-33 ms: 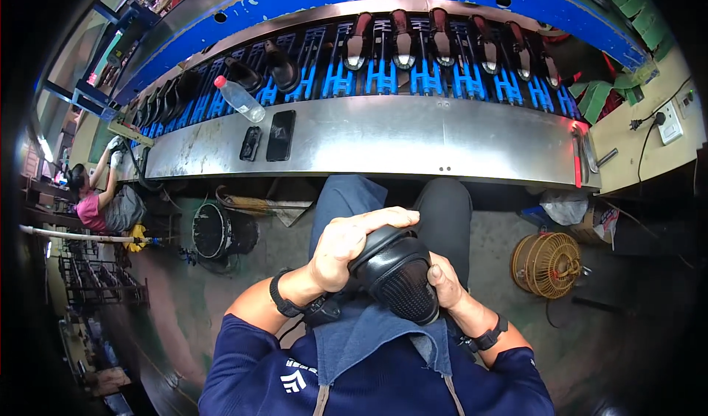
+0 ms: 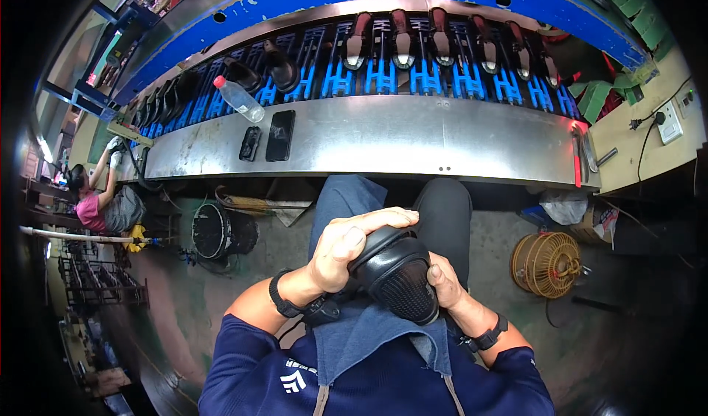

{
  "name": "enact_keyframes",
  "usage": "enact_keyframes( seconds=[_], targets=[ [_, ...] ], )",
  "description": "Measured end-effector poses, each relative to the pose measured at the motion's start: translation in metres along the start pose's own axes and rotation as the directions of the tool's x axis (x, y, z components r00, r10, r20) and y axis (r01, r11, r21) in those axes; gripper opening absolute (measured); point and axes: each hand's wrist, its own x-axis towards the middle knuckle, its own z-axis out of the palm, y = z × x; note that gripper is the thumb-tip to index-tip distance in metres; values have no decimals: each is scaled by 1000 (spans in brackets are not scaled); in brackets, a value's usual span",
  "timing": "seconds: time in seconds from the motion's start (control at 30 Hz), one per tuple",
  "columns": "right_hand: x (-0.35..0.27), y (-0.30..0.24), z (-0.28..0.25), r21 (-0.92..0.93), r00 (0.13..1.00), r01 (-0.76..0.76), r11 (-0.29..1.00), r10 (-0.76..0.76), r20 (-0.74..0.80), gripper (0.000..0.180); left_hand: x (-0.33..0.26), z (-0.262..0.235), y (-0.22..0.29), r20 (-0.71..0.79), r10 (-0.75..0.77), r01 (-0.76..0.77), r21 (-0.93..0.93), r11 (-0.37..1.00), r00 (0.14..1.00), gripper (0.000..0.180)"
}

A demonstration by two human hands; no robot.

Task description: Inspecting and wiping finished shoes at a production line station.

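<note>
A black leather shoe (image 2: pixel 398 276) with a perforated upper is held over my lap between both hands. My left hand (image 2: pixel 341 248) is closed on its upper left side, with the fingers reaching across the far end. On the shoe's right side, my right hand (image 2: pixel 445 283) grips with the thumb showing; its other fingers are hidden behind the shoe. Beneath the shoe lies a blue-grey denim apron (image 2: pixel 350 346).
Beyond my knees runs a metal bench (image 2: pixel 369 139) carrying a bottle (image 2: pixel 240 99), a phone (image 2: pixel 280 136) and a small black object (image 2: pixel 250 144). Shoes (image 2: pixel 402 40) sit on blue racks behind it. A wicker basket (image 2: pixel 546 265) and a bucket (image 2: pixel 212 230) flank me; a co-worker (image 2: pixel 92 206) is far left.
</note>
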Motion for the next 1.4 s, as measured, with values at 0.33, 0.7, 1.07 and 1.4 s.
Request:
enact_keyframes(
  seconds=[0.33,0.7,1.07,1.4],
  targets=[
    [-1,14,-4,131,1000,22,991,-25,16,88,1,-2,0,70,49,-56,109,992,996,62],
    [-2,12,-11,58,998,-68,996,68,15,101,-9,-6,34,243,63,-173,468,867,968,61],
    [-5,45,-18,245,996,-33,969,52,-70,88,-11,27,1,36,260,-207,715,668,965,66],
    [4,17,-8,738,976,161,656,7,-219,75,12,38,-14,63,151,-161,534,830,987,91]
  ],
)
